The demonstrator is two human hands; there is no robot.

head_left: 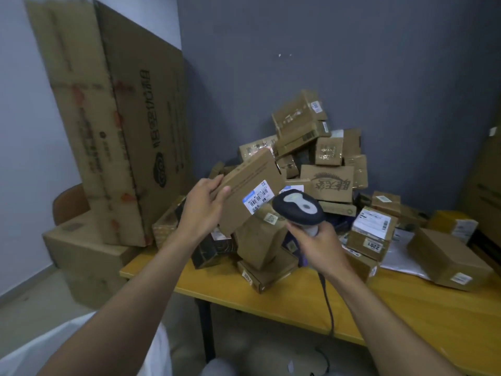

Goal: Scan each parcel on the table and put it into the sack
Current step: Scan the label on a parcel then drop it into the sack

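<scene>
Grey-blue walls (352,63) meet in a corner behind a yellow surface (298,308) loaded with small brown cardboard parcels. The heap (322,147) is tallest at the far edge of the surface, against the wall. It spills down toward the near edge and out to the right.

The left hand (202,204) holds one flat brown parcel (252,175) in the air above the left end of the surface, in front of the heap. Its fingers are curled round the parcel's left edge, and the thumb presses on the face turned toward the camera. The parcel is tilted. A white label (256,198) with a barcode sits low on that face.

The right hand (322,248) is wrapped round the handle of a handheld scanner (298,210), fingers closed tightly on it. The scanner's dark head, with a pale grey top, is just beside the label, near the parcel's lower right corner. A dark cable (329,308) runs down from the handle and past the near edge of the surface.

Toward the right edge lies a larger flat box (447,259) with a white mailer (401,256) beside it. A small box (371,240) marked 2201 is next to them.

Off the left end of the surface, a large carton (130,118) leans by the wall. A second carton (89,256) sits on the floor below it. White clothing (81,348) shows at the bottom left.
</scene>
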